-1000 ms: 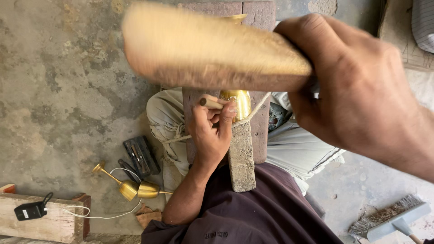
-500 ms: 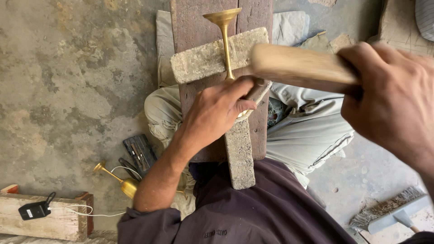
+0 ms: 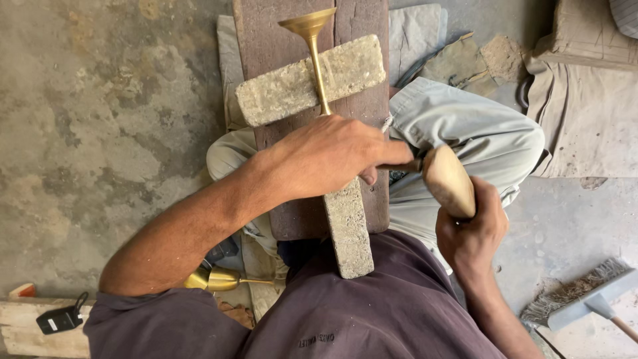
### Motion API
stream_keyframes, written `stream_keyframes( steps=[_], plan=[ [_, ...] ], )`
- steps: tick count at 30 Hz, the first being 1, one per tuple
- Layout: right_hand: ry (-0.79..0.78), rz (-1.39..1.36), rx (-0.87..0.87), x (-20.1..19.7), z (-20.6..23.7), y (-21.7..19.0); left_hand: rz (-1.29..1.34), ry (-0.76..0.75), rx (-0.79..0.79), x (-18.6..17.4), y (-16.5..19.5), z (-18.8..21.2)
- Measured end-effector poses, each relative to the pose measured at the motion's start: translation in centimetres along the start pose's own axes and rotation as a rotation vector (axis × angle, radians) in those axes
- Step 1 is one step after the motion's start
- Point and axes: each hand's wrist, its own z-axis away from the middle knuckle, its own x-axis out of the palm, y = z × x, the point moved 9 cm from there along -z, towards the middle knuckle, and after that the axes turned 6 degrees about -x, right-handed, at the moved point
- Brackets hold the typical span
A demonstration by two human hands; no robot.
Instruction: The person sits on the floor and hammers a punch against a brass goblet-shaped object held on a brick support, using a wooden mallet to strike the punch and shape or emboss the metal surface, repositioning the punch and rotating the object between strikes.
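A brass goblet-shaped piece [image 3: 318,66] lies along a dark wooden plank [image 3: 272,46] across my lap, its flared foot pointing away and its stem crossing a grey stone block [image 3: 292,86]. My left hand [image 3: 332,156] is closed over its near end, which is hidden. A second stone block [image 3: 349,229] runs from under that hand toward my body. My right hand [image 3: 472,236] grips a pale wooden mallet [image 3: 448,179]. The mallet's head is low at the right, against a dark part sticking out from under my left hand.
Another brass piece [image 3: 219,279] lies on the concrete floor by my left elbow. A black gadget [image 3: 60,320] rests on a wooden beam [image 3: 26,336] at bottom left. A brush [image 3: 585,299] lies at bottom right, with cloth and bricks [image 3: 585,113] at top right.
The mallet has swung down from high in front of the camera to beside my left hand. My left hand stayed closed on the brass piece.
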Motion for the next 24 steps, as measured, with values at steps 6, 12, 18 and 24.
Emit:
stream_keyframes(
  steps=[6,12,18,24],
  plan=[
    [0.110,-0.184,0.096,1.1,1.8,0.2,-0.160,-0.089,0.045,1.6,0.4,-0.1],
    [-0.051,-0.108,0.299,1.8,1.7,3.6,0.113,0.123,0.024,-1.7,-1.7,1.0],
    [-0.006,-0.212,0.251,0.7,-0.3,3.2,-0.017,0.124,0.042,-1.1,-1.3,1.2],
    [0.054,-0.449,0.131,-0.6,-1.2,1.6,-0.162,0.128,0.145,-0.6,-0.3,0.8]
  ],
)
